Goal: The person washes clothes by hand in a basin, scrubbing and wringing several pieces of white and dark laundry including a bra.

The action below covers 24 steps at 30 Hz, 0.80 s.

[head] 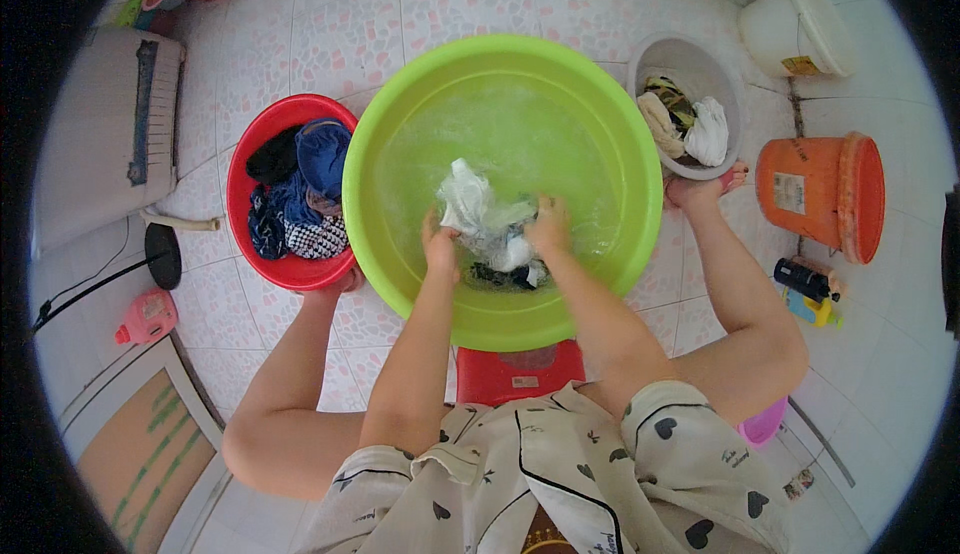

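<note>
A large lime-green plastic basin [502, 51] of water stands in front of me on a red plastic stool [517, 377]. My left hand [441, 242] is at the left edge of a wet white cloth [466, 197] in the water, its thumb against the fabric. On the cloth's right side lies my right hand [550, 225], its fingers partly under splashing water. Whether either hand grips the fabric is hard to tell. A dark patterned cloth [499, 276] floats nearer to me, below the white one.
At the left is a red basin [292, 278] of dark clothes, at the upper right a grey basin [645, 55] of clothes. An orange bucket [799, 186], a white bucket [787, 28] and bottles [802, 278] line the right wall. A pink jug [150, 316] stands left.
</note>
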Motion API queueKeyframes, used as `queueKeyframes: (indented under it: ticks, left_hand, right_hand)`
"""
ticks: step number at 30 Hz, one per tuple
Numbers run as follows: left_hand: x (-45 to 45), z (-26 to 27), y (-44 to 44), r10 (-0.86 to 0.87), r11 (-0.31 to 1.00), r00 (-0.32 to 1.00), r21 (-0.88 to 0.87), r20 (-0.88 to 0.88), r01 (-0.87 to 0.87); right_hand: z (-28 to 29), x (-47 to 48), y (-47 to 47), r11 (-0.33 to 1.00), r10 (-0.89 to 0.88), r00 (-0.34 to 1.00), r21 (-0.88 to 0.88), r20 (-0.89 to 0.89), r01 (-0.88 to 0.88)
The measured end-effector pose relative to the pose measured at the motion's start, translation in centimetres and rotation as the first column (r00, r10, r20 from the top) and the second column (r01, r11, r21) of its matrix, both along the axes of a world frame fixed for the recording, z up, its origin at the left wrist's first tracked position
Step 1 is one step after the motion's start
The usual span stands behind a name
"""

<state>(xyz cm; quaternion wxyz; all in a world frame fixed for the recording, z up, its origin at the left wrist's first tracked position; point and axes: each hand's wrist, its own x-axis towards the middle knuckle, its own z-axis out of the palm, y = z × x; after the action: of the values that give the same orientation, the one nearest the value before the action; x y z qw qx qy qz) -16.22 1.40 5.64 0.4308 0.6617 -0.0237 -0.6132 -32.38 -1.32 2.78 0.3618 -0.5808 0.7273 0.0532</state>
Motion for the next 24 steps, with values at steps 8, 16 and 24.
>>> queueKeyframes:
  ticks: [8, 16, 24]
  left_hand:
    - [0.6, 0.3, -0.4, 0.058, 0.968, 0.960, -0.219, -0.272, -0.121]
    - [-0.7, 7.2, -0.4, -0.102, 0.966, 0.870, -0.258, -0.483, -0.030]
    - [-0.2, 15.5, 0.0, -0.081, 0.915, 0.539, -0.278, -0.838, -0.294]
  right_hand:
    - [6.1, 3.7, 2.1, 0.974, -0.106, 0.532, -0.021, 0.840, 0.227]
    - [19.5, 1.4, 0.8, 0.968, -0.143, 0.131, 0.111, 0.981, 0.224]
    - [23.9, 2.1, 1.5, 0.725, 0.451, 0.587, -0.659, 0.672, 0.198]
